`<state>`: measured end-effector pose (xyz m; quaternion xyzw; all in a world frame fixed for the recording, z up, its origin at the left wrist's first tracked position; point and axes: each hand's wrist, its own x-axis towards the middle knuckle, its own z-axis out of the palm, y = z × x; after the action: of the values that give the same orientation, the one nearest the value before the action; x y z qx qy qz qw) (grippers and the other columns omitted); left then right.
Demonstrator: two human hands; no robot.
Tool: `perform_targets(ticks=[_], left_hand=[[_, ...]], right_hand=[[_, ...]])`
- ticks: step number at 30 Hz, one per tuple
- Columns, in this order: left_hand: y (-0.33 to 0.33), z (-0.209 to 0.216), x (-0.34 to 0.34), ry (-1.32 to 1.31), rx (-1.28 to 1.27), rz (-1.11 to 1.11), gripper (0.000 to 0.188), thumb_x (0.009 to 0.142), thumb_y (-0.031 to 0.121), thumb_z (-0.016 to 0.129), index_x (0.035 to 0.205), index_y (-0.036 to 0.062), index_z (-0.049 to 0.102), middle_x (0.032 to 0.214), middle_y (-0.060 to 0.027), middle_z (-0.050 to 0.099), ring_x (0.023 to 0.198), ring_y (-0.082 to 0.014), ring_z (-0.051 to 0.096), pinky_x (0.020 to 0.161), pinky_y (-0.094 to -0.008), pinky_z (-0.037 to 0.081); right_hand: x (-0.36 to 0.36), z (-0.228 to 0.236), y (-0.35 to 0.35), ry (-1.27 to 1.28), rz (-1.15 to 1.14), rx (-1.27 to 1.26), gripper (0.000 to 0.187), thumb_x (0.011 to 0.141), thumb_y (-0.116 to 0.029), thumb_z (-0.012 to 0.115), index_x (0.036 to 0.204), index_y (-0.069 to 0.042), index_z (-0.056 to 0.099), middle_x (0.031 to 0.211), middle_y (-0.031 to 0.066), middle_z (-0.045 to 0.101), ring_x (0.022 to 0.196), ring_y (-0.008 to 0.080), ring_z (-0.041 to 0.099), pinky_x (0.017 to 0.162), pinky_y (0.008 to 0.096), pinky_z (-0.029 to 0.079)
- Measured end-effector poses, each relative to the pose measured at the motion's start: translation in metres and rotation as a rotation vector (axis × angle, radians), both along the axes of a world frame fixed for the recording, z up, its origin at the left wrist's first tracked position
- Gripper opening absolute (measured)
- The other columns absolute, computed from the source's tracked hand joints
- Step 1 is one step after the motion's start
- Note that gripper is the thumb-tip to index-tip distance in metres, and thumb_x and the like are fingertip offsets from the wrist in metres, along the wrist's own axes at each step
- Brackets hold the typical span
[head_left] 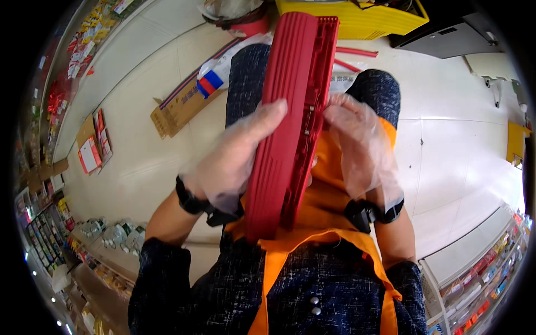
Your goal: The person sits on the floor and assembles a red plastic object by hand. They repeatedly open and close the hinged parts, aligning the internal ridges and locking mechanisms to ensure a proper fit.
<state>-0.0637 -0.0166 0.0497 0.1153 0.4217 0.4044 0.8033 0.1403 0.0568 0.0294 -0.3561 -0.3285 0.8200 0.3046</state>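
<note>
Long red plastic piece (285,123) held over the lap, center of the frame: its ribbed face is turned up, and a channel-like recess with small inner fittings runs along its right side. The left hand (234,148), in a clear glove, wraps the piece from the left, thumb laid over the ribs, fingertips showing beyond the far edge. The right hand (357,139), likewise gloved, has its fingers bent together against the recessed side — whether they pinch a part there cannot be told. Top center, a yellow basket (349,23) contains dark items, too cropped to identify; beside it, a reddish bucket (252,27) carries a translucent bag (230,8) at its mouth. At upper left of center, flattened cardboard (181,111) lies beneath a blue-and-red bundle (210,84); farther left rests a red-and-white carton (90,153). Clear bottles (125,234) stand grouped at lower left, and a shelf unit (474,254) at lower right holds packaged goods. Edges and room: the piece's upper end overlaps the basket in view, its lower end meets the orange apron (326,239) — pale floor (446,151) extends widely on both sides of the knees.
</note>
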Motion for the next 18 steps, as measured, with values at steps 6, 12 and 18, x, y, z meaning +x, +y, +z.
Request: perform_targets(ticks=[6, 12, 18], left_hand=[[0.012, -0.001, -0.011, -0.017, -0.001, -0.023, 0.062, 0.109, 0.053, 0.048, 0.146, 0.0032, 0.051, 0.122, -0.0173, 0.068, 0.1, -0.0316, 0.075, 0.08, -0.0504, 0.067], [0.024, -0.005, -0.017, 0.085, 0.073, -0.032, 0.057, 0.109, 0.049, 0.051, 0.143, 0.0025, 0.055, 0.125, -0.0184, 0.07, 0.102, -0.0321, 0.075, 0.085, -0.0419, 0.066], [0.036, 0.011, -0.032, 0.08, 0.039, 0.021, 0.048, 0.108, 0.037, 0.057, 0.136, -0.0012, 0.056, 0.117, -0.0147, 0.072, 0.101, -0.0252, 0.074, 0.089, -0.0417, 0.062]], right_hand=[[-0.002, -0.028, 0.005, -0.034, 0.117, 0.116, 0.035, 0.097, -0.002, 0.059, 0.131, 0.002, 0.061, 0.126, 0.0104, 0.068, 0.117, 0.0179, 0.064, 0.107, 0.0312, 0.048], [0.001, -0.055, 0.004, 0.078, 0.038, 0.148, 0.046, 0.098, 0.002, 0.066, 0.142, -0.002, 0.053, 0.128, 0.0122, 0.068, 0.118, 0.0194, 0.066, 0.104, 0.0349, 0.054], [0.003, -0.045, 0.001, 0.126, -0.055, 0.126, 0.064, 0.089, -0.019, 0.085, 0.143, -0.007, 0.053, 0.134, 0.0088, 0.065, 0.123, 0.0211, 0.063, 0.11, 0.0385, 0.05]])
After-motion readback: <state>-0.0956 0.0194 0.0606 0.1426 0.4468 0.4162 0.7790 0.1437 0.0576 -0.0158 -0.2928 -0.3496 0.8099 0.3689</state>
